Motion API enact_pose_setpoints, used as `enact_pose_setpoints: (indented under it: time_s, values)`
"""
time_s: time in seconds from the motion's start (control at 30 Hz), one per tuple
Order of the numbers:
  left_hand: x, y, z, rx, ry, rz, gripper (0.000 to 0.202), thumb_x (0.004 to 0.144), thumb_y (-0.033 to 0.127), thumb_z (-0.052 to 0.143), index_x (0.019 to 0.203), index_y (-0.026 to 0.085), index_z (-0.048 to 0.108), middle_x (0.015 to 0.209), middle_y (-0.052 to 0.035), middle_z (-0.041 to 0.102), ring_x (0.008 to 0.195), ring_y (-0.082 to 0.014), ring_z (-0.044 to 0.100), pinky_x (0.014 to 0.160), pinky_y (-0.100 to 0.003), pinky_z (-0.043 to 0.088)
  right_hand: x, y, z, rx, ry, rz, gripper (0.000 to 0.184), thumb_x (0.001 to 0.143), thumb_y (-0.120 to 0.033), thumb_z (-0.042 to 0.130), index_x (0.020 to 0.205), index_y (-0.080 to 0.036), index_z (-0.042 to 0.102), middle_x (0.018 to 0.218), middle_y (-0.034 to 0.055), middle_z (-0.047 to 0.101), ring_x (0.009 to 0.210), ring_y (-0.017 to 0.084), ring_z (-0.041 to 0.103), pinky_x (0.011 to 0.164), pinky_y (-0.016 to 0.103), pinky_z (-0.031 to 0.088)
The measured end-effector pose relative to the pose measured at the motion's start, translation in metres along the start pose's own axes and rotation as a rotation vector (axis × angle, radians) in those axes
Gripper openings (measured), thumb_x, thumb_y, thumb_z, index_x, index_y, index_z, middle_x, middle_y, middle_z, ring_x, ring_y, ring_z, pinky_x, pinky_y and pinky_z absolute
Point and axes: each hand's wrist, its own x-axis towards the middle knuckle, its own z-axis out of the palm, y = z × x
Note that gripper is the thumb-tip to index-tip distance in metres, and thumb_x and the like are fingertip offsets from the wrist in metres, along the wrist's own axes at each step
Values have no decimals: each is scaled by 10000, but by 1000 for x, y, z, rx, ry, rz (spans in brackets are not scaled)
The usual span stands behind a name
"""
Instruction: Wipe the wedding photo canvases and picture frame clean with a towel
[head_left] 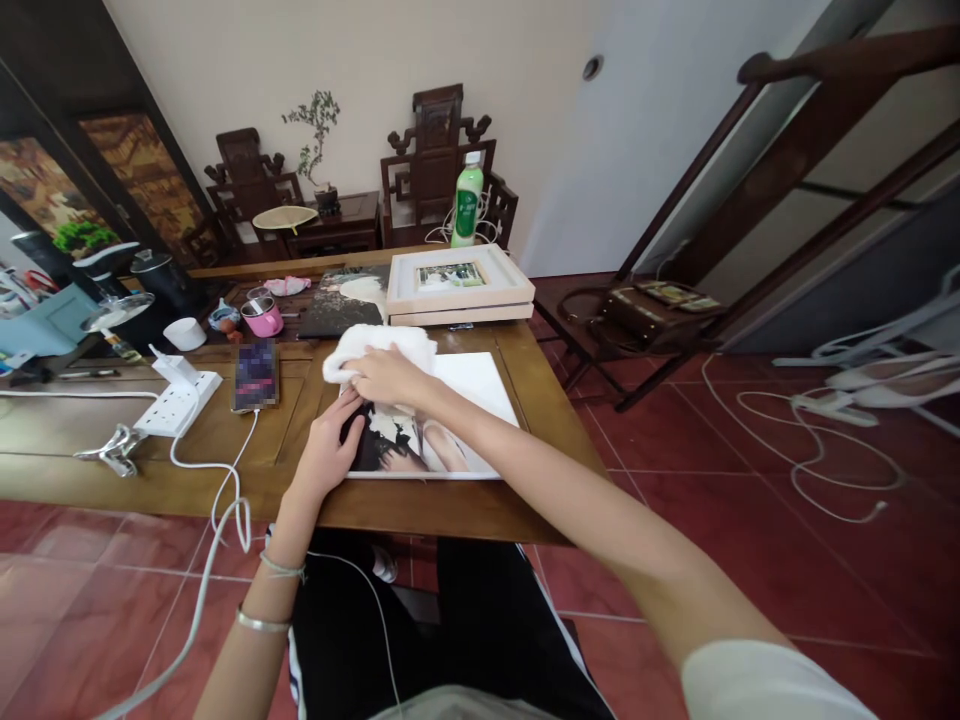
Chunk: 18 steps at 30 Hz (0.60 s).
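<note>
A large photo print (465,400) lies flat on the wooden table (225,430) near its front edge. My right hand (386,377) is closed on a white cloth (379,350) and presses it onto the upper left part of the print. My left hand (328,450) rests on the print's left edge, fingers spread flat, holding it down. Two bracelets sit on my left wrist.
A stack of framed pictures (457,285) and a dark print (341,300) lie behind. A phone (255,375), a white power strip (180,400), a pink cup (262,318) and a green bottle (466,205) stand about. Cables trail over the red tile floor.
</note>
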Motion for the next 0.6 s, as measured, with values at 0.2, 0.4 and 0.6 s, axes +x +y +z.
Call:
enact_pose_setpoints:
  time_s: [0.2, 0.4, 0.6]
  values:
    - [0, -1, 1, 11, 12, -13, 385, 930, 288, 452, 1237, 122, 614, 1334, -129, 588, 1271, -254, 525, 1089, -410, 400, 2, -1, 4, 29, 8, -69, 421, 850, -171, 387, 1177, -244, 643, 1285, 60, 627, 1283, 304, 456, 1054, 548, 269]
    - [-1, 1, 0, -7, -7, -1, 402, 931, 276, 441, 1273, 122, 587, 1375, -133, 549, 1315, -236, 479, 1122, -422, 359, -63, 59, -4, 27, 89, -4, 455, 827, -124, 371, 1175, -232, 643, 1291, 45, 627, 1363, 280, 374, 1086, 556, 234]
    - [0, 3, -1, -2, -8, -1, 396, 937, 276, 424, 1278, 152, 583, 1388, -116, 540, 1314, -233, 481, 1117, -429, 368, -128, 93, -8, -111, 131, 192, 445, 843, -124, 364, 1206, -156, 619, 1368, 150, 547, 1367, 325, 366, 1068, 593, 281]
